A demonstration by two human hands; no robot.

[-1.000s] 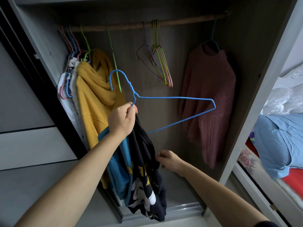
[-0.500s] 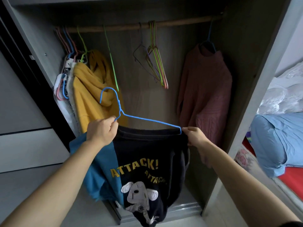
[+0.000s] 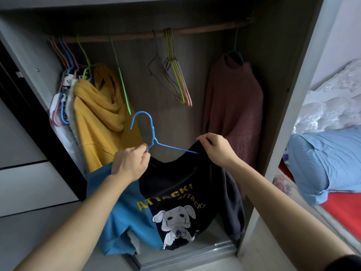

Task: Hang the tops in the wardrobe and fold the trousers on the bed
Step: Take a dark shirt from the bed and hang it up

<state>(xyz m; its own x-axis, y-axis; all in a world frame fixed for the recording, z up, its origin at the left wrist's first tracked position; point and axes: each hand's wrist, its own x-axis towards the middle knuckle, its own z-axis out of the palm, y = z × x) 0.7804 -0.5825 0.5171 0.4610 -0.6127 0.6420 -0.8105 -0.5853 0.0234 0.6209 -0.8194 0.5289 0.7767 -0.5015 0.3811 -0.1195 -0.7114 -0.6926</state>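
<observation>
A black and blue top with yellow "ATTACK!" lettering and a cartoon print hangs in front of the open wardrobe. A blue wire hanger sits in its neck, hook upright. My left hand grips the hanger's left arm together with the top's blue shoulder. My right hand pinches the top's black right shoulder over the hanger's right end. The wooden rail runs across the wardrobe above.
On the rail hang a yellow hoodie, a bunch of empty coloured hangers and a dusky pink knitted sweater. Several garments crowd the far left. The bed with a blue pillow and red sheet lies to the right.
The hanger went from bare and raised to inside the top's neck. My right hand rose from the hem to the right shoulder, and the top spread out between both hands.
</observation>
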